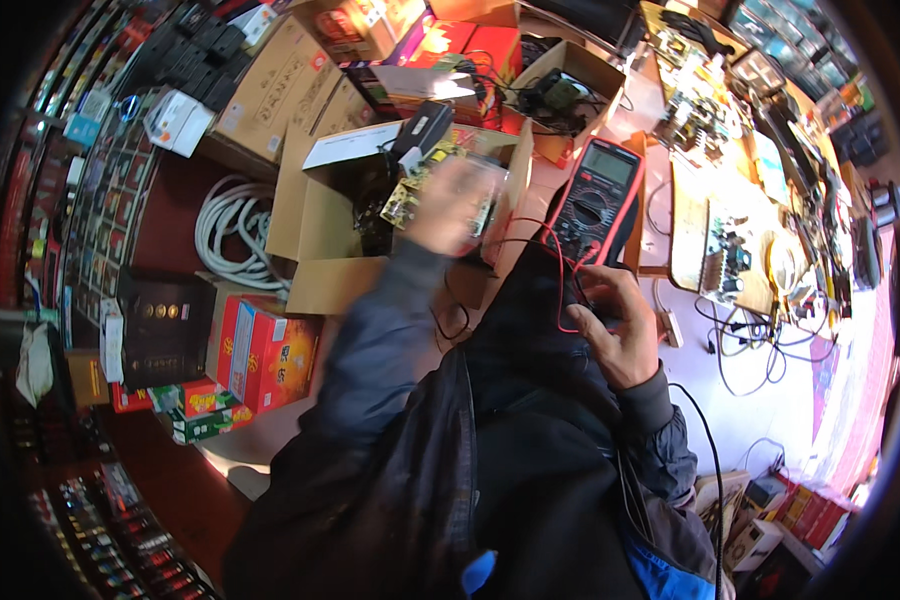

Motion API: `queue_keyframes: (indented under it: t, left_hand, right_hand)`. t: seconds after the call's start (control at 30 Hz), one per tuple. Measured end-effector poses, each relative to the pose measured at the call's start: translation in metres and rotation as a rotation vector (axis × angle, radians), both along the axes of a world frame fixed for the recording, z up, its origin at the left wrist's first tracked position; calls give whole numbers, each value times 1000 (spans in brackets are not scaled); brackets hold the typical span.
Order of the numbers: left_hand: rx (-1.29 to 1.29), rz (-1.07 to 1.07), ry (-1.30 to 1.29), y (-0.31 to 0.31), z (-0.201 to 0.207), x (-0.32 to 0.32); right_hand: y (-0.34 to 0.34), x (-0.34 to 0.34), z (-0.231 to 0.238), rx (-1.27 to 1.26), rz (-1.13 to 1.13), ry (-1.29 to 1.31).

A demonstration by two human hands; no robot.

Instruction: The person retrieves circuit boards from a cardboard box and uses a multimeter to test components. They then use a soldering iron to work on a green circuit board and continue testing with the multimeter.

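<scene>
My left hand (448,205) is blurred with motion over an open cardboard box (315,225), closed on a circuit board (417,185) that sticks out to its left. My right hand (620,335) rests lower, near my dark jacket, with fingers curled around the black and red test leads (566,290). Those leads run up to a red and black multimeter (595,200) that lies just above my right hand on the white bench (770,410).
Red cartons (265,355) and a black box (160,325) lie at left. A white cable coil (232,225) sits beside the open box. More cardboard boxes (290,80) stand behind. Circuit boards (730,255), wires and tools crowd the bench at right.
</scene>
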State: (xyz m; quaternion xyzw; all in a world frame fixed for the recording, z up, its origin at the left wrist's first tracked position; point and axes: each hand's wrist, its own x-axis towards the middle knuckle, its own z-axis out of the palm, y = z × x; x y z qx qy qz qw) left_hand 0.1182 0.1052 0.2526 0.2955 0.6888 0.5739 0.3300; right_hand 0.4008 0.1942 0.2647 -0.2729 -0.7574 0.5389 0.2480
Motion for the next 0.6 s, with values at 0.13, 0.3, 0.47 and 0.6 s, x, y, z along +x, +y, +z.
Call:
queue_keyframes:
  t: [0.13,0.3,0.47,0.6]
  left_hand:
    - [83,-78,-214,58,-62,69]
    - [162,-82,-6,54,-66,68]
    - [242,-193,-282,37,-22,75]
    - [267,-214,-408,35,25,84]
  right_hand:
    - [8,-9,-18,-268,-172,123]
    - [40,-29,-33,-549,-200,99]
    - [42,-24,-18,-650,-144,167]
    - [29,-11,20,-636,-99,453]
